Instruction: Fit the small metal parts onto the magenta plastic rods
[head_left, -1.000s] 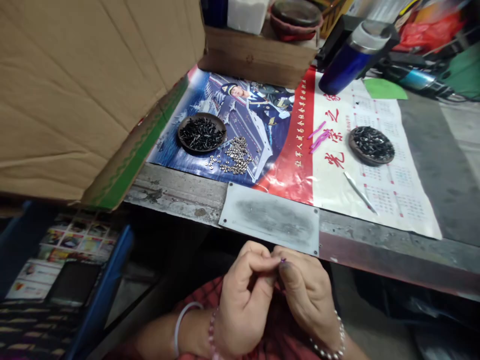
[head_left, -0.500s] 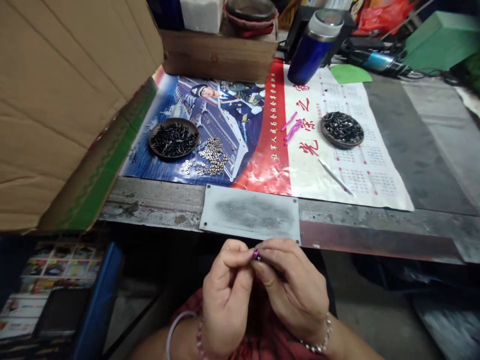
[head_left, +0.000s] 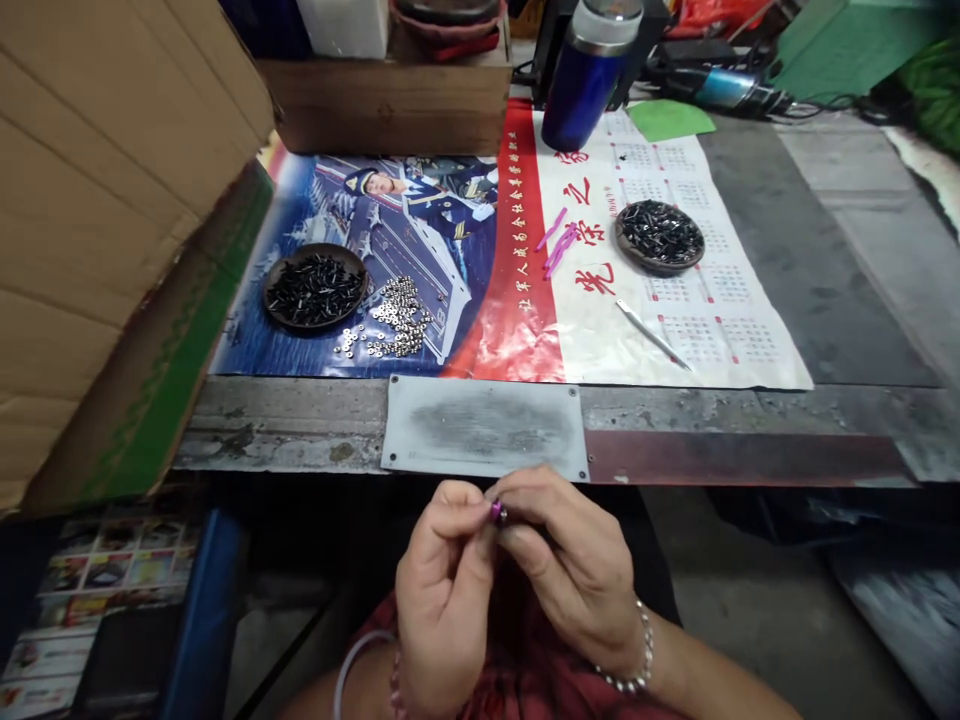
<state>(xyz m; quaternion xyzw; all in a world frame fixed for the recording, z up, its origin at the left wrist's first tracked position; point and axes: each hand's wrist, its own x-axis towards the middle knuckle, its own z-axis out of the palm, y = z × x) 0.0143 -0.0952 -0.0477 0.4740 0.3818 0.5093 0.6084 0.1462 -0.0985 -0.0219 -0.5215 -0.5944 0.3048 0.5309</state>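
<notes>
My left hand (head_left: 444, 585) and my right hand (head_left: 577, 565) meet below the table's front edge, over my lap. Both pinch a small purple piece (head_left: 496, 513) between fingertips; its silver end shows. On the poster-covered table lie a dark dish of black screws (head_left: 315, 287) at the left, a heap of small silver washers (head_left: 394, 318) beside it, several pink strips (head_left: 556, 242) in the middle, and a second dish of black pieces (head_left: 660, 233) at the right.
A big cardboard box flap (head_left: 112, 190) overhangs the left. A blue flask (head_left: 586, 75) and a wooden box (head_left: 390, 95) stand at the back. A thin metal tool (head_left: 651, 335) lies on the calendar. A grey metal plate (head_left: 484, 425) is fixed at the table's edge.
The view has swung left and down a little. My hands stay together on the purple piece, whose tip now shows more clearly between the fingertips.
</notes>
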